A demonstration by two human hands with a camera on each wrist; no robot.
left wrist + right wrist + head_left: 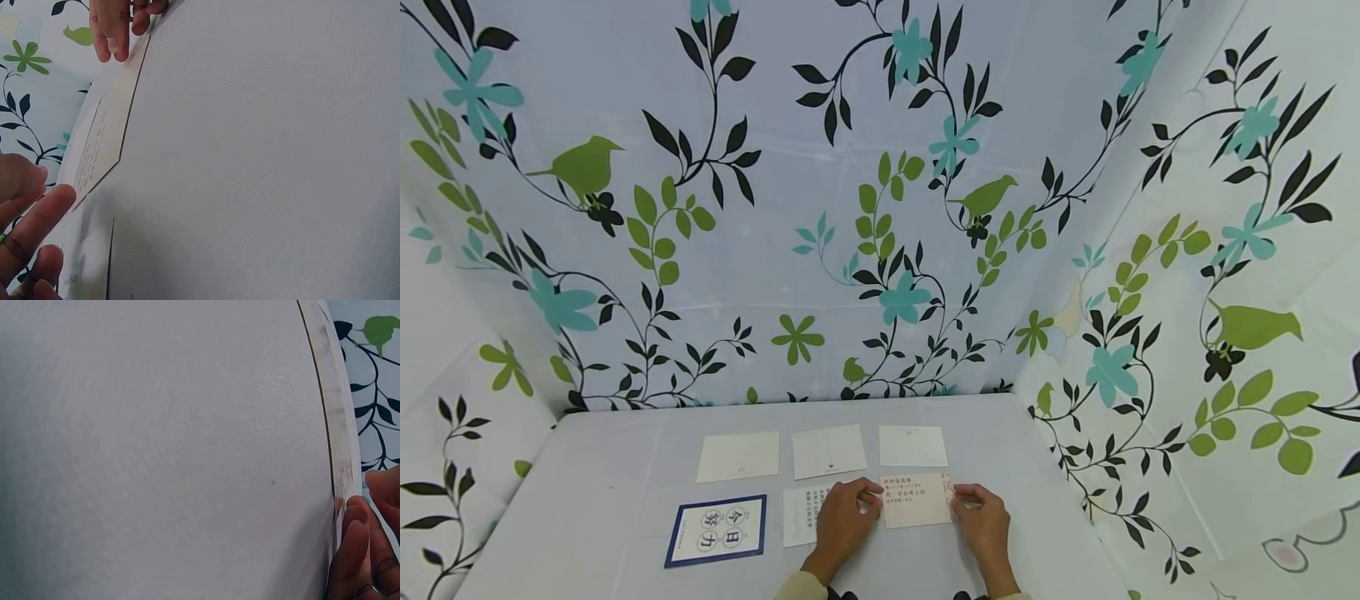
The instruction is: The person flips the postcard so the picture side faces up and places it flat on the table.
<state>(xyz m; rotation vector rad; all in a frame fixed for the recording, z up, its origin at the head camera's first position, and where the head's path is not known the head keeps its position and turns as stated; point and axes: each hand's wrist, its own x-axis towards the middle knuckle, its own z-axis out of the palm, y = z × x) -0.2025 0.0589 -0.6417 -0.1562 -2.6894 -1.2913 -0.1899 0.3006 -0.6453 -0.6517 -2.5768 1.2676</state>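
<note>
- Pink card: flat on the table, near row, last spot on the 3 o'clock side. Print faces up, legible way up in the head view. Clock below is centred on it, 12 = away from the person.
- Left hand: between 8 and 9 o'clock, at the card's edge. Thumb and index look apart in the left wrist view; no pinch visible.
- Right hand: between 3 and 4, fingers bent at the opposite edge. Can't tell if it's pinching or only touching.
- Step in hand, my read: squaring the pink card in its slot, one hand per side.
- Next move would call for light, even pressure on both edges, then lifting fingers straight off so it doesn't skew.
- White text card: 9 o'clock, partly hidden by the left hand; contact unclear.
- Blue-bordered card: farther out, just below 9, tilted a little.
- Far row, three pale cards: one at 12, one at 10, one between 9 and 10.
- Patterned cloth: 12 o'clock, behind the table.
</note>
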